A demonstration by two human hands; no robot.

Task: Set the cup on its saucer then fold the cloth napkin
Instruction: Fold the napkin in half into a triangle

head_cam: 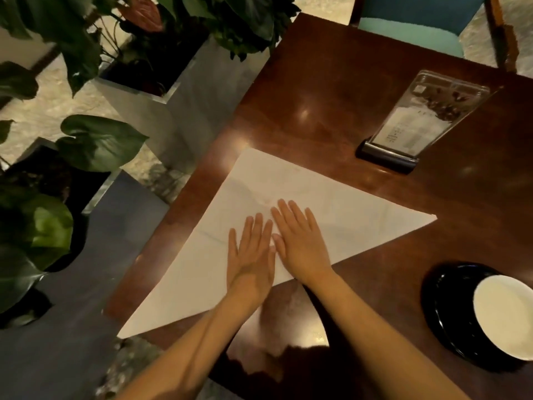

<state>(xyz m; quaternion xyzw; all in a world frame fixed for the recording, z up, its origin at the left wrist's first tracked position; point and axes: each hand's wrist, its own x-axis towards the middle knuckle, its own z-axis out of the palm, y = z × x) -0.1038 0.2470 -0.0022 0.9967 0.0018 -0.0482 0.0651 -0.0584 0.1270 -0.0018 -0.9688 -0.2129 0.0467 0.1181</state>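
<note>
A white cloth napkin (331, 206) lies flat on the dark wooden table (331, 90), folded into a large triangle. My left hand (251, 255) and my right hand (300, 241) press palm-down on the middle of it, side by side, fingers spread and flat, holding nothing. At the right edge a white cup (507, 316) sits on a black saucer (444, 307); the frame edge cuts off part of the cup.
A clear acrylic menu stand (418, 122) on a dark base stands at the back right of the table. Potted plants in grey planters (150, 111) line the floor on the left. A teal chair (415, 27) is behind the table.
</note>
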